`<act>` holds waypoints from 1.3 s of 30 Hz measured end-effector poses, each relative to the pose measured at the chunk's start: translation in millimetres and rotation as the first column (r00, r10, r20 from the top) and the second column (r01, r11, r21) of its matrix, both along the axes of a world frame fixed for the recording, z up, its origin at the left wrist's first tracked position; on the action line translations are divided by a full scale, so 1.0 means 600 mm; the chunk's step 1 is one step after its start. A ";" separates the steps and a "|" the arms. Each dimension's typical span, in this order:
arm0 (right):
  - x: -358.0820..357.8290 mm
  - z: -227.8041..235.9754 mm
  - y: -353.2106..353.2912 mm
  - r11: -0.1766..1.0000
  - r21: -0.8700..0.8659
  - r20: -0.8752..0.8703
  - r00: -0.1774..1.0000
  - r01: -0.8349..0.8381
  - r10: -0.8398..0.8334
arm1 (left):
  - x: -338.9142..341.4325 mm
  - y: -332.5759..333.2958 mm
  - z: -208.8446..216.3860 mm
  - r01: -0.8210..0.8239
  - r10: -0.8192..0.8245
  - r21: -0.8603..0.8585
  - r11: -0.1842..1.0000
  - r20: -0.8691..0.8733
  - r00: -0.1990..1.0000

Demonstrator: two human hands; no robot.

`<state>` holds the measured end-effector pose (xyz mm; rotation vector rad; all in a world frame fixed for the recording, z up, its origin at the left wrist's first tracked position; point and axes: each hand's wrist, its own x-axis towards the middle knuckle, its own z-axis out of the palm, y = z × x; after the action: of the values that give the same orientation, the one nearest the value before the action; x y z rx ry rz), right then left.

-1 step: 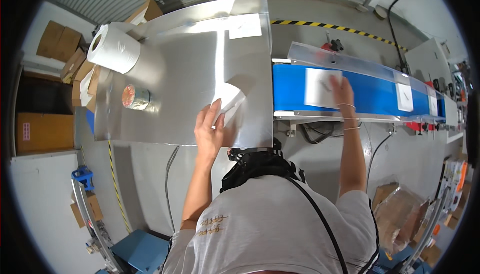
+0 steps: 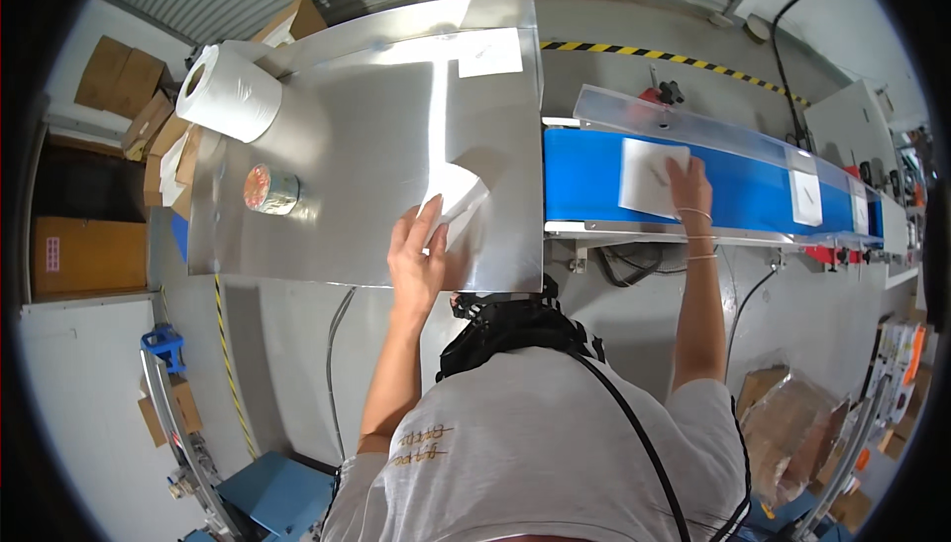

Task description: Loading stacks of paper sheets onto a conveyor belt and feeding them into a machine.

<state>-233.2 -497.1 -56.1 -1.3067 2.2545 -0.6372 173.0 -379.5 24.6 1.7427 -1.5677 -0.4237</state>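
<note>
On the shiny metal table [image 2: 337,165], my left hand [image 2: 416,257] is closed around the near edge of a small bunch of white sheets [image 2: 456,193]. The bunch stands partly bent up off the metal and casts a shadow. To the right, my right hand [image 2: 690,188] is over a blue conveyor belt [image 2: 580,170], with its fingers closed at the right edge of a white square sheet [image 2: 649,177]. A small dark mark shows on that sheet; the fingers cover its right side. Two more white squares lie farther along the belt, the nearer one being a marked sheet [image 2: 805,197].
A big white roll [image 2: 230,96] and a small roll of clear tape [image 2: 271,190] are on the table's left. One flat white paper [image 2: 490,53] lies at its far right corner. A clear plastic guard [image 2: 684,128] runs along the belt's far side. Cardboard boxes [image 2: 119,76] stand left.
My right hand and its square sheet have shifted slightly right, and the sheet has turned a little. The squares farther down the belt have also moved slightly right. My left hand has stayed put.
</note>
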 end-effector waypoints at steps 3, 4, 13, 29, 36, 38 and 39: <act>0.043 0.025 0.025 0.916 -0.370 -0.622 0.774 -0.158 -0.118 | 0.003 0.005 -0.003 -0.018 0.017 -0.010 1.000 -0.027 0.999; 0.051 0.018 0.021 0.852 -0.413 -0.531 0.845 -0.322 0.062 | 0.000 0.006 -0.001 -0.026 0.025 -0.013 1.000 -0.018 1.000; 0.329 0.110 0.020 0.452 -0.443 0.308 0.341 -0.774 0.888 | 0.003 0.003 -0.022 -0.024 0.019 -0.074 0.997 -0.068 0.998; 0.382 0.066 -0.015 0.271 -0.471 0.187 0.205 -0.840 0.961 | 0.014 -0.002 0.008 -0.035 0.040 0.033 0.999 -0.152 0.988; 0.196 0.030 0.000 0.914 -0.125 0.353 0.844 -0.385 0.404 | 0.046 -0.020 -0.020 -0.133 0.143 -0.139 0.981 0.066 0.988; 0.097 -0.011 -0.008 0.983 -0.125 0.454 0.874 -0.132 0.175 | 0.044 -0.027 -0.023 -0.094 0.121 -0.193 0.977 0.132 0.984; 0.047 -0.015 -0.015 0.979 -0.158 0.332 0.927 -0.127 0.173 | 0.040 -0.027 -0.015 -0.052 0.094 -0.191 0.980 0.217 0.972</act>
<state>-205.1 -506.2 -64.9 -1.2994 1.8375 -0.8978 196.8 -395.9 15.6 1.7448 -1.6363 -0.0420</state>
